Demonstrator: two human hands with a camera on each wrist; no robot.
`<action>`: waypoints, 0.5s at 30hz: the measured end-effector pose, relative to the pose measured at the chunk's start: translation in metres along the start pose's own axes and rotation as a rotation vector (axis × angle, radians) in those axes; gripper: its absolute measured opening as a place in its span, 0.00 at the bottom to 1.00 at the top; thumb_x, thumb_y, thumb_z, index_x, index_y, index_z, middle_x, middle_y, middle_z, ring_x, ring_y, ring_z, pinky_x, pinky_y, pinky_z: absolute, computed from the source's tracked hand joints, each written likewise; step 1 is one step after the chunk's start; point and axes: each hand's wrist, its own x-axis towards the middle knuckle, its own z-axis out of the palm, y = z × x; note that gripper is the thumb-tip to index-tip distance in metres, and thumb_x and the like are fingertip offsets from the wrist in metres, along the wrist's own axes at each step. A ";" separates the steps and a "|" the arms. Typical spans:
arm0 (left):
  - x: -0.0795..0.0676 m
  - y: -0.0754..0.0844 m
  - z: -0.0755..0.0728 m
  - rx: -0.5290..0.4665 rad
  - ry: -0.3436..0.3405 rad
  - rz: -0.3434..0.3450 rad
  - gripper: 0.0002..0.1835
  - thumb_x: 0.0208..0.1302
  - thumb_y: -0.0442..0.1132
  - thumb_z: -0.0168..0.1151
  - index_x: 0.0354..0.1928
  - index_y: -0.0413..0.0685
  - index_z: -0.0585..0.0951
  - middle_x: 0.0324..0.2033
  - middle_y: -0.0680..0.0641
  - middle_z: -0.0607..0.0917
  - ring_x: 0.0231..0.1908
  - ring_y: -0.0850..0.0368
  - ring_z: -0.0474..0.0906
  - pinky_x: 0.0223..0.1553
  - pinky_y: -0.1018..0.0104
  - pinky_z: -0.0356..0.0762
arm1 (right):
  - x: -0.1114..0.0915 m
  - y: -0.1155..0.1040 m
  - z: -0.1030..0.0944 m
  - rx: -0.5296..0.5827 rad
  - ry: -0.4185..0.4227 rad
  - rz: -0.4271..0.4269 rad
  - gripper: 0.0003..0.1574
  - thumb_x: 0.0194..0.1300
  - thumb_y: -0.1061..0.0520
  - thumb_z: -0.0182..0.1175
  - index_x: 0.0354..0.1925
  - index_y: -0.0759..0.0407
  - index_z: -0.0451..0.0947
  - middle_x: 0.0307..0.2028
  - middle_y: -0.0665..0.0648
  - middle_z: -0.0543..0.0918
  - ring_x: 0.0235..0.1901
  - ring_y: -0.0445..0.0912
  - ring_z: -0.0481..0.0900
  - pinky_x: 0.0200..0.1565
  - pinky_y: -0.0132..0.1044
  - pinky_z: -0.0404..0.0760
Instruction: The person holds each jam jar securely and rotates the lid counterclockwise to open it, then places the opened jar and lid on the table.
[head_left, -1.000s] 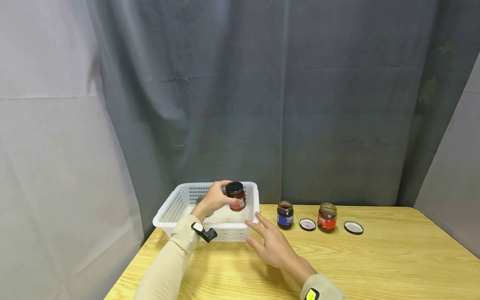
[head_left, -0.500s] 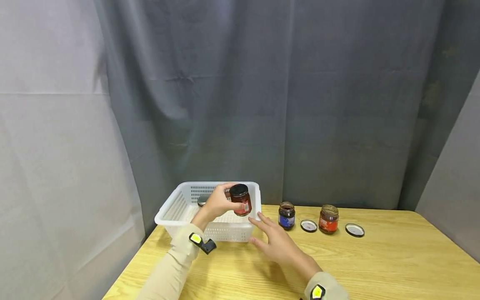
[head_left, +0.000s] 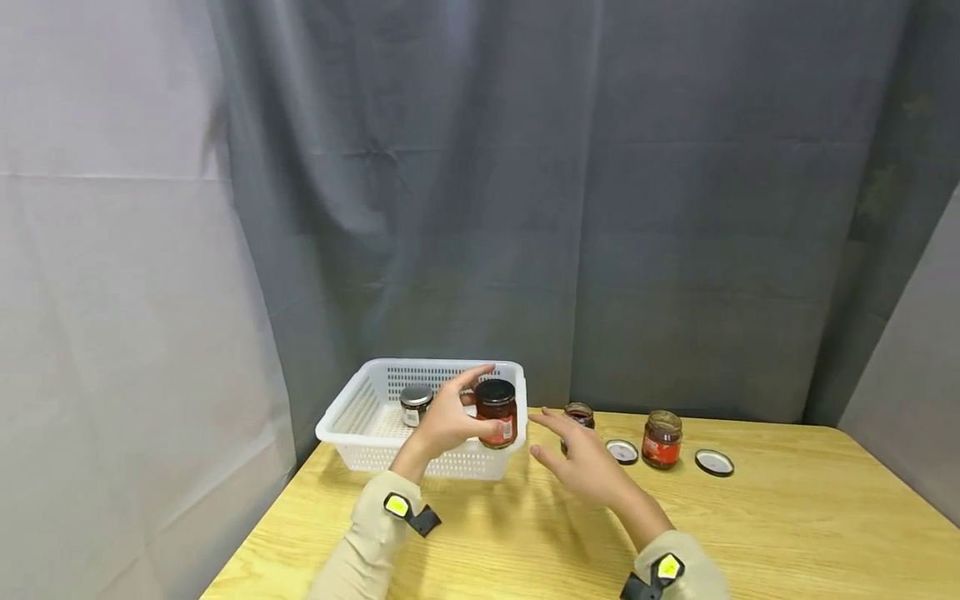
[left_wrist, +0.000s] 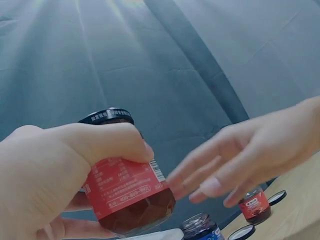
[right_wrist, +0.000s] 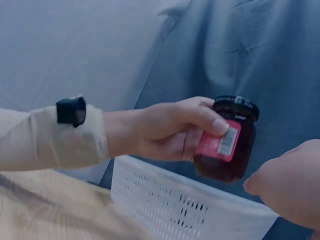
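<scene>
My left hand [head_left: 447, 421] grips a lidded glass jar [head_left: 497, 412] with a red label and black lid, thumb across its label. The jar is nearly upright, over the right end of a white plastic basket [head_left: 457, 465]. My right hand [head_left: 588, 467] is just right of the jar, apart from it, fingers extended and holding nothing. In the left wrist view, its fingers reach toward the jar [left_wrist: 127, 192]. A second jar [head_left: 415, 406] with a grey-looking lid stands inside the basket.
Behind my right hand stands an open jar [head_left: 579, 411], partly hidden; its blue label shows in the left wrist view. Further right are an open red-labelled jar [head_left: 662, 442] and two upturned lids, one lid [head_left: 622, 452] between the jars, the other lid [head_left: 714, 462] at far right. A grey curtain hangs behind.
My left hand has brought the red-labelled jar toward me and slightly right, from inside the basket to over its front rim. My right hand has moved right, away from the basket's corner.
</scene>
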 end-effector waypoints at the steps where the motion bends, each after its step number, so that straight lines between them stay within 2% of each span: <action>1: 0.000 0.001 0.002 0.006 0.000 0.010 0.49 0.49 0.29 0.80 0.75 0.47 0.69 0.54 0.39 0.80 0.50 0.43 0.84 0.44 0.55 0.86 | 0.000 -0.001 -0.003 0.001 0.022 -0.002 0.31 0.75 0.53 0.64 0.71 0.58 0.74 0.71 0.68 0.69 0.70 0.68 0.66 0.64 0.70 0.65; 6: -0.005 0.004 0.008 0.028 0.001 0.066 0.51 0.48 0.32 0.80 0.76 0.50 0.68 0.46 0.38 0.77 0.45 0.44 0.86 0.40 0.54 0.87 | 0.003 -0.004 -0.012 0.043 0.170 0.009 0.27 0.76 0.53 0.63 0.69 0.56 0.76 0.67 0.64 0.76 0.65 0.64 0.73 0.61 0.67 0.72; 9: -0.011 0.001 0.011 0.069 0.000 0.092 0.52 0.47 0.32 0.81 0.76 0.53 0.66 0.44 0.38 0.76 0.42 0.47 0.86 0.36 0.55 0.88 | 0.005 -0.008 -0.012 0.112 0.242 -0.009 0.26 0.78 0.51 0.60 0.70 0.54 0.74 0.63 0.62 0.80 0.62 0.59 0.77 0.58 0.63 0.76; 12: -0.015 -0.001 0.014 0.131 0.000 0.110 0.55 0.46 0.33 0.83 0.77 0.57 0.64 0.42 0.41 0.78 0.41 0.51 0.86 0.39 0.57 0.87 | 0.007 -0.015 -0.011 0.165 0.267 -0.047 0.26 0.79 0.49 0.59 0.70 0.54 0.73 0.62 0.60 0.81 0.61 0.58 0.79 0.58 0.62 0.77; 15: -0.016 0.000 0.019 0.157 0.007 0.118 0.57 0.46 0.35 0.84 0.77 0.60 0.62 0.41 0.44 0.80 0.41 0.52 0.86 0.41 0.56 0.87 | 0.008 -0.027 -0.009 0.164 0.255 -0.077 0.27 0.77 0.48 0.61 0.69 0.53 0.74 0.62 0.59 0.81 0.59 0.58 0.80 0.56 0.65 0.77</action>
